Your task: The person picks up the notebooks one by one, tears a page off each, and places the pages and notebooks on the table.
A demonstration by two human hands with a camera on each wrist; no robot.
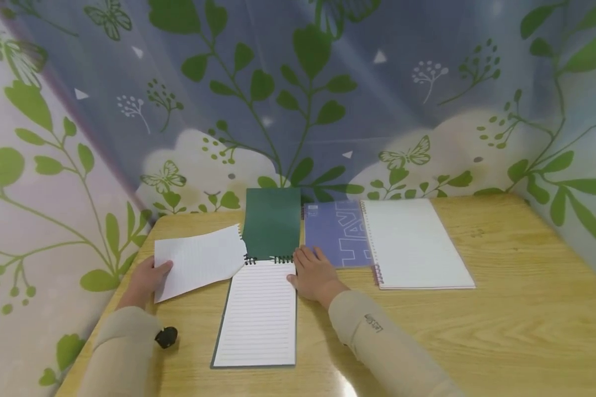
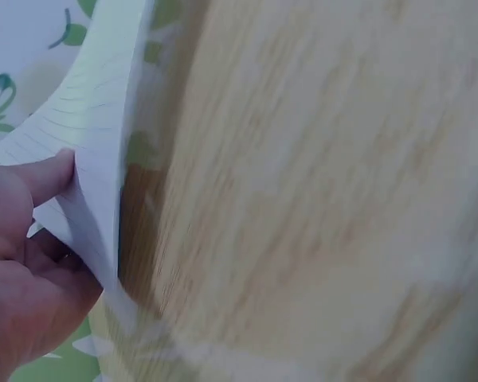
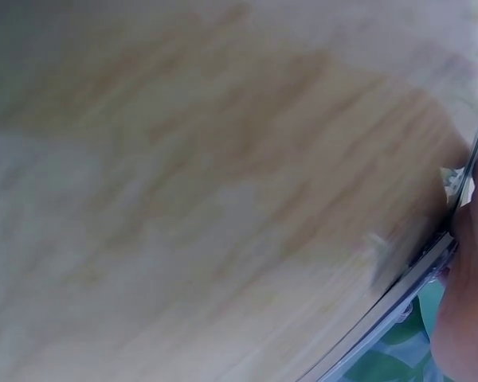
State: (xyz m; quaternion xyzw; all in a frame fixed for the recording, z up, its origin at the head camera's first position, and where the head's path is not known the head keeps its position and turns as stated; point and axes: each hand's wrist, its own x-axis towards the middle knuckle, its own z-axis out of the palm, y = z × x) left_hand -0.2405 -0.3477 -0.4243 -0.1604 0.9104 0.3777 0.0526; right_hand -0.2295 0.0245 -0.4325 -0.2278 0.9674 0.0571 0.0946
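Note:
A loose lined sheet (image 1: pixel 198 262) with a ragged edge of torn holes is pinched by my left hand (image 1: pixel 146 280) at its left end. In the left wrist view, thumb and fingers of the left hand (image 2: pixel 28 263) bend the sheet (image 2: pixel 92 119) between them. A spiral notebook (image 1: pixel 260 317) lies open to a lined page, its dark green cover (image 1: pixel 272 223) folded away at the top. My right hand (image 1: pixel 314 274) rests at the notebook's upper right edge by the black rings, fingers extended, thumb on the page. The right wrist view shows only part of the right hand (image 3: pixel 466 286).
A blue-purple spiral notebook (image 1: pixel 328 231) lies right of the green cover. Beside it is a larger pad (image 1: pixel 417 242) with a white page. A small black object (image 1: pixel 166 337) is by the left sleeve. Patterned fabric (image 1: pixel 298 110) borders the wooden table (image 1: pixel 526 331).

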